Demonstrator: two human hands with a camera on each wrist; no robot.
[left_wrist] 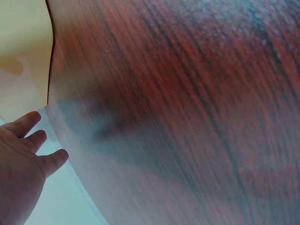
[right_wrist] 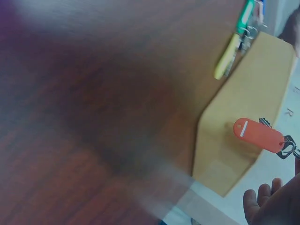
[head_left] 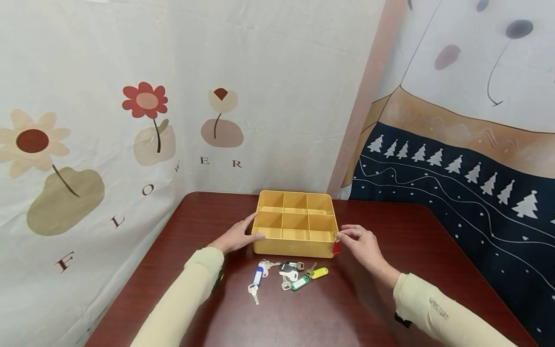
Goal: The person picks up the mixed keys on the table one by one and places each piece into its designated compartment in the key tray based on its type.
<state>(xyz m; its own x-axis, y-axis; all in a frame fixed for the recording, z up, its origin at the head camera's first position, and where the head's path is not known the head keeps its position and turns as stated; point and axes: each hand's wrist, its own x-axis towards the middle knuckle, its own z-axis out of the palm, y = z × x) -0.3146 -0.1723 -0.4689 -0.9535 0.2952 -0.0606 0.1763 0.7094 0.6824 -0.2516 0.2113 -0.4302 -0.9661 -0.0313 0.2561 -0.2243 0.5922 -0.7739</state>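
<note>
A yellow box [head_left: 282,247] with several compartments stands on the table. At its front left corner rests my left hand [head_left: 236,237], thumb by the front rim and fingers along the left side; the left wrist view shows those fingers [left_wrist: 56,161] spread and straight. My right hand [head_left: 363,246] pinches a key ring with a key and a red tag [head_left: 336,248] at the front right corner. In the right wrist view the red tag [right_wrist: 258,135] hangs outside the box wall [right_wrist: 234,103], and the fingertips on the ring are partly cut off.
In front of the box lie several keys with a blue tag [head_left: 257,276], a green tag [head_left: 300,283], a yellow tag [head_left: 320,273] and a black tag [head_left: 286,267]. The dark red table [head_left: 208,217] meets printed cloth hangings [head_left: 277,120] at the back.
</note>
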